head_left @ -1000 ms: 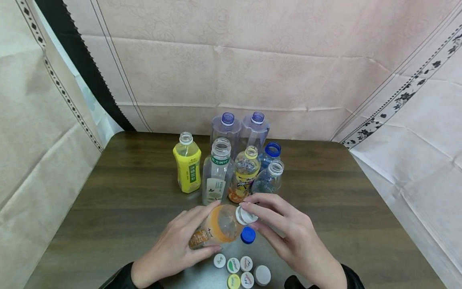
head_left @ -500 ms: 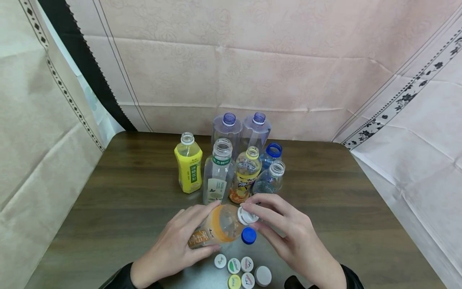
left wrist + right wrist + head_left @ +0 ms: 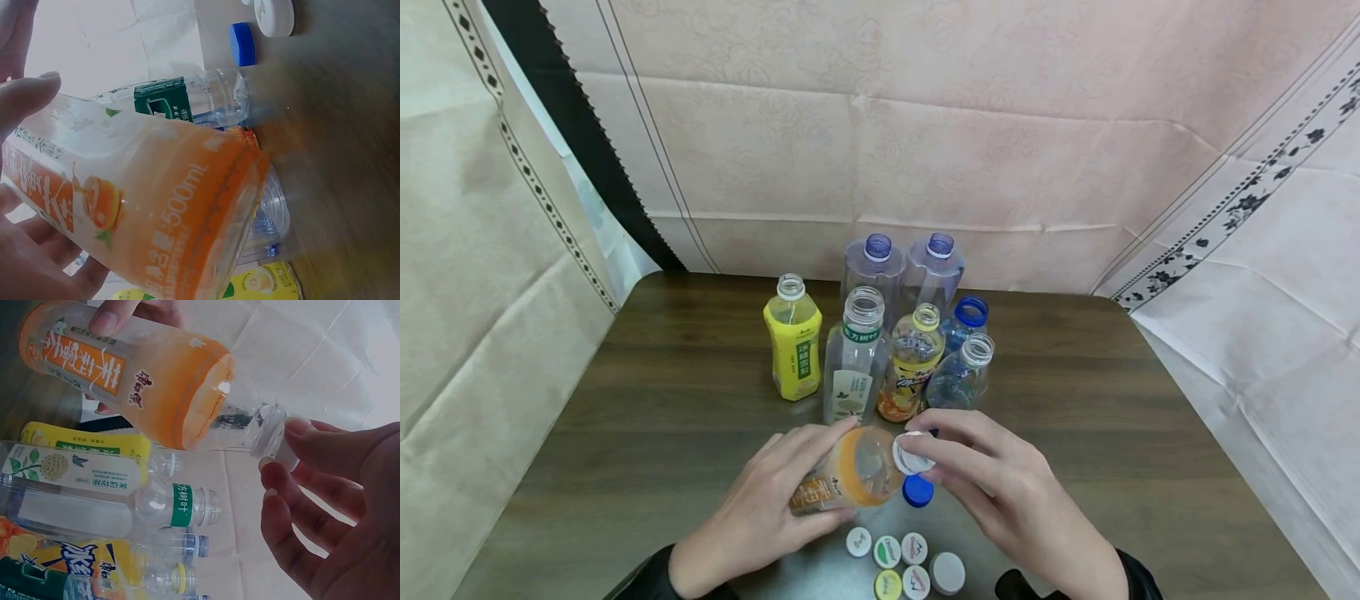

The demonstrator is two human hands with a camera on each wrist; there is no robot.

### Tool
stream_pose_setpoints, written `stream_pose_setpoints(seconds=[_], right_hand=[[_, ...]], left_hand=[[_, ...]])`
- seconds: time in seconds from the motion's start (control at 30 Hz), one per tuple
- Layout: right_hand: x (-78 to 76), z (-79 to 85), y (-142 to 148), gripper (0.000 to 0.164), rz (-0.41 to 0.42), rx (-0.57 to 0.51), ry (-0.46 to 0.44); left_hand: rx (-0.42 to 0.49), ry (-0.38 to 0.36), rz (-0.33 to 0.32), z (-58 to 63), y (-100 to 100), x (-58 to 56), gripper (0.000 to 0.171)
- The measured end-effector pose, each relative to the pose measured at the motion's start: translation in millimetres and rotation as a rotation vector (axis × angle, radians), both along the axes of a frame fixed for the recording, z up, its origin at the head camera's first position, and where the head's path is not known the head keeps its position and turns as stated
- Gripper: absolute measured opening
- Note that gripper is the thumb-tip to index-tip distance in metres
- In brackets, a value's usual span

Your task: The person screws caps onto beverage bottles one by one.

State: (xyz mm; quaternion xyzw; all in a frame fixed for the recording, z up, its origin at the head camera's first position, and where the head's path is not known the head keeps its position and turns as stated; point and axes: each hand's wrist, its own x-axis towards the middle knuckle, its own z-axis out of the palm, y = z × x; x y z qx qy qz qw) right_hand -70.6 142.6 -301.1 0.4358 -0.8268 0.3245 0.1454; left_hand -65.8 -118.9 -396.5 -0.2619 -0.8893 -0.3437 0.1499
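Note:
A clear bottle (image 3: 874, 462) with an orange label lies tilted in the air, its neck toward the right. My left hand (image 3: 767, 500) grips it round the body, thumb on the near side and fingers on the far side. At its mouth sits a white cap (image 3: 277, 442), which my right hand (image 3: 992, 475) pinches between thumb and fingertips. In the left wrist view the bottle's orange base end (image 3: 219, 200) points away from the hand. Just below the neck in the head view is a blue cap (image 3: 917, 491) on the table.
Several uncapped bottles stand behind the hands, among them a yellow-labelled bottle (image 3: 793, 342), a clear bottle with a green neck band (image 3: 855, 367) and a purple-tinted bottle (image 3: 874, 271). Several loose caps, including a yellow cap (image 3: 887, 585) and a larger white cap (image 3: 947, 573), lie in front on the wooden table (image 3: 662, 417).
My right hand's fingers have shifted slightly round the white cap, with the fingertips a little lower. My left hand and the bottle keep nearly the same place.

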Motion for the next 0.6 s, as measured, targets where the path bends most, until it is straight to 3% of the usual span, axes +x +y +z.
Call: stream_pose_setpoints(seconds=[0.2, 0.37, 0.6], right_hand=[[0.4, 0.7, 0.0, 0.031, 0.017, -0.013, 0.059], [0.8, 0.5, -1.0, 0.031, 0.021, -0.057, 0.083], [0.5, 0.3, 0.1, 0.031, 0.033, -0.078, 0.052]], left_hand=[[0.012, -0.016, -0.013, 1.0, -0.4, -0.1, 0.095], [0.023, 0.017, -0.016, 2.7, -0.5, 0.2, 0.096], [0.018, 0.017, -0.015, 3.1, -0.7, 0.8, 0.097]])
